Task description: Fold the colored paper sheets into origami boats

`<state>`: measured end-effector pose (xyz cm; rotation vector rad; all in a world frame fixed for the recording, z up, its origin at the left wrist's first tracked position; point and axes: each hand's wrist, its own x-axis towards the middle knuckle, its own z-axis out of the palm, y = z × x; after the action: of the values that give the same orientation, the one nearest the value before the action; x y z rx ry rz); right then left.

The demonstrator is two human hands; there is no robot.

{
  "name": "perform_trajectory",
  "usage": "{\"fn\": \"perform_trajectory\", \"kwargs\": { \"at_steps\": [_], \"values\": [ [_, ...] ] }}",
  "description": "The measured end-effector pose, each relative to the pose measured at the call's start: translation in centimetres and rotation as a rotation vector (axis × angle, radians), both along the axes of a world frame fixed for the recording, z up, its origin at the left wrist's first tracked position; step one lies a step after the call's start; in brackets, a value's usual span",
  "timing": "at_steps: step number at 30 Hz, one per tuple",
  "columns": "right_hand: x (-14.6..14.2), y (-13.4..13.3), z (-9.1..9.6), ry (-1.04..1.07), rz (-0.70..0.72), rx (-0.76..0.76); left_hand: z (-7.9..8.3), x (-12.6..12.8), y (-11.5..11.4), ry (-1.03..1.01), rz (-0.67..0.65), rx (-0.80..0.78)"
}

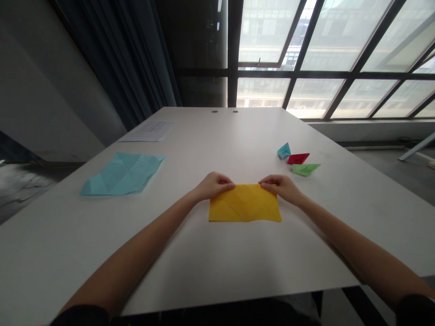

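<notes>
- As I look across the room, the wall of dark-framed glass windows (316, 97) takes up most of the far right, with pale daylight coming through its panes.
- Below it spreads the long white desk (238, 262), its near edge running just in front of the person.
- Beyond the desk's far left hangs a dark blue cloth curtain (118, 54), in deep vertical folds.
- Over on the desk's left lies a light blue creased sheet of paper (125, 175), fold lines crossing its middle.
- Behind that, near the left edge, sits a flat white printed sheet (149, 131), its print too faint to read.
- Between the person's arms is a creased rectangle of yellow paper (246, 206), at the middle of the desk's near half, its near edge slightly wavy.
- Both hands are drawn to a pinch: the left hand (216, 183) grips the far left part of the yellow rectangle between thumb and fingers, the right hand (280, 185) its far right corner.
- Beyond the right hand, three small folded paper pieces sit close together: a pointed light green one (306, 169) nearest, a slanted red one (298, 158) behind it, and an angular blue one (283, 151) farthest.
- Smallest are two dark round desk fittings (215, 111) side by side near the far edge.
</notes>
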<state>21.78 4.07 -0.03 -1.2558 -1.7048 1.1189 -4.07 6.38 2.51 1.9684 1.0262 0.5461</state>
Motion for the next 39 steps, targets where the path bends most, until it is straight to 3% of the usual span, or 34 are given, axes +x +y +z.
{"fn": "perform_trajectory", "kwargs": {
  "at_steps": [7,17,29,36,39],
  "values": [
    [-0.7,-0.3,-0.1,0.020,0.004,-0.071,-0.5,0.4,-0.3,-0.017,0.006,0.004],
    [-1.1,-0.5,-0.2,0.069,0.066,-0.122,-0.6,0.7,-0.3,-0.177,0.043,-0.144],
    [-1.1,-0.8,0.7,0.118,0.016,-0.228,0.0,0.6,-0.4,-0.008,0.070,0.054],
    [-1.4,-0.9,0.3,0.184,-0.001,-0.297,1.3,1.1,-1.7,0.227,-0.008,0.321],
    [-1.4,-0.9,0.4,0.287,-0.029,-0.332,1.3,1.0,-1.5,0.230,0.003,0.286]
  ]
}}
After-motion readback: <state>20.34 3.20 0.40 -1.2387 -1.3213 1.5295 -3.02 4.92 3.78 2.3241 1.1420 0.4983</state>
